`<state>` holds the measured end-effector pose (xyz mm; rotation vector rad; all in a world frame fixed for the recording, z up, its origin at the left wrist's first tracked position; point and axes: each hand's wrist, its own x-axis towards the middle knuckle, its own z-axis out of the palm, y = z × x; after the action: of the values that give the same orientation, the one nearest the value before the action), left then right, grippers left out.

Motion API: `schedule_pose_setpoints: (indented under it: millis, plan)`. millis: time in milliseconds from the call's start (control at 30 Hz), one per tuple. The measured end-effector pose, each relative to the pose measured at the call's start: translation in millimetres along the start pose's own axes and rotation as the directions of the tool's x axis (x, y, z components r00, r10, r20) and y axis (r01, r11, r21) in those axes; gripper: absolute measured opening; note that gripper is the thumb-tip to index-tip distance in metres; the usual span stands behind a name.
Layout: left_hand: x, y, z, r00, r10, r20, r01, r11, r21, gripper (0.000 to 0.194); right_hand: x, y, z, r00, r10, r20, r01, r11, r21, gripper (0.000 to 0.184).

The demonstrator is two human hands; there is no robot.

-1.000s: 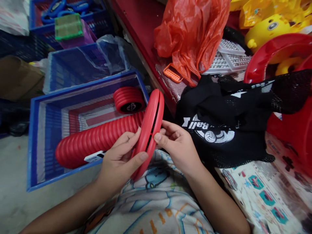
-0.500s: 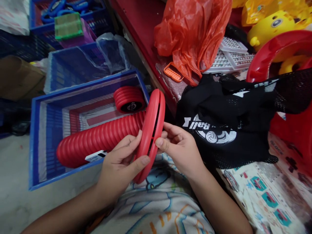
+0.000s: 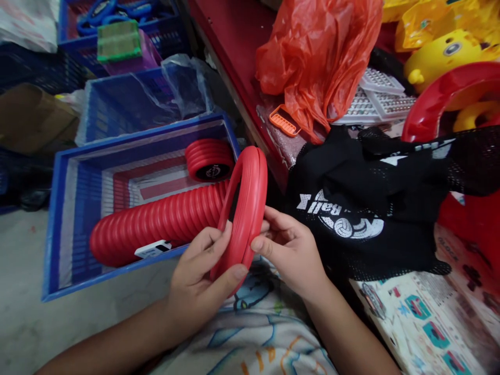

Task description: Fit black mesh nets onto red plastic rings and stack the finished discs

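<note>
Between my hands a pair of red plastic rings (image 3: 250, 208) stands on edge, seen nearly side-on, with a thin seam where the two meet. My left hand (image 3: 209, 268) is closed on their lower left side, its thumb across the outer rim. The thumb and fingers of my right hand (image 3: 287, 250) pinch the right rim. Left of them, a long row of red ridged rings (image 3: 160, 221) lies in a blue crate (image 3: 52, 224). A shorter red stack (image 3: 209, 159) with a black, white-printed face sits at the crate's far right corner.
A black printed mesh cloth (image 3: 363, 203) lies to the right, above a printed box (image 3: 422, 307). Beyond it are an orange-red plastic bag (image 3: 320, 62), an orange plastic piece (image 3: 284, 121) and yellow toys (image 3: 449, 57). More blue crates (image 3: 121, 104) stand behind on the left.
The gap between the two red rings has closed to a thin seam. The rings have turned so their open middle shows on the left. Both hands keep hold; the view has shifted slightly.
</note>
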<state>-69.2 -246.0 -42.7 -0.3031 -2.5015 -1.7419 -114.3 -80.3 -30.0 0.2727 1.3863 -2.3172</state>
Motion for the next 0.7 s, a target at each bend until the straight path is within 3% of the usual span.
schedule_pose_setpoints:
  millis: [100,200,333,467,533,567,633,700]
  plan:
    - [2,-2,-1.0,0.999,0.021,0.044,-0.024,0.998,0.057,0.056,0,2,-1,0.999,-0.006,-0.033,0.006,1.0,-0.005,0.052]
    - [7,-2,-0.9,0.991,0.113,0.069,-0.124,0.975,0.185,0.061,1,2,1,0.997,0.0,-0.078,-0.001,1.0,-0.018,0.054]
    - [10,2,3.1,0.975,0.204,0.088,-0.221,0.849,0.48,0.08,0,4,7,0.995,-0.002,-0.103,-0.003,0.999,-0.049,0.046]
    - [16,2,-2.8,0.981,0.142,0.135,-0.196,0.743,0.639,0.054,0,9,11,0.995,-0.052,-0.079,0.029,0.964,-0.263,0.035]
    - [22,-1,-19.4,0.986,0.059,0.158,-0.146,0.77,0.621,0.043,2,7,9,0.984,-0.169,-0.054,0.119,0.855,-0.504,0.034]
    - [25,-3,-32.2,0.984,-0.004,0.178,-0.105,0.796,0.597,0.041,3,4,7,0.96,-0.278,-0.037,0.192,0.75,-0.633,0.036]
    - [27,-10,-65.0,0.968,-0.139,0.211,-0.003,0.828,0.561,0.039,6,-6,1,0.858,-0.513,0.032,0.305,0.459,-0.835,0.046]
    - [25,-18,-101.6,0.939,-0.176,0.295,-0.001,0.857,0.516,0.041,10,-16,-5,0.778,-0.593,0.208,0.388,0.194,-0.901,0.06]
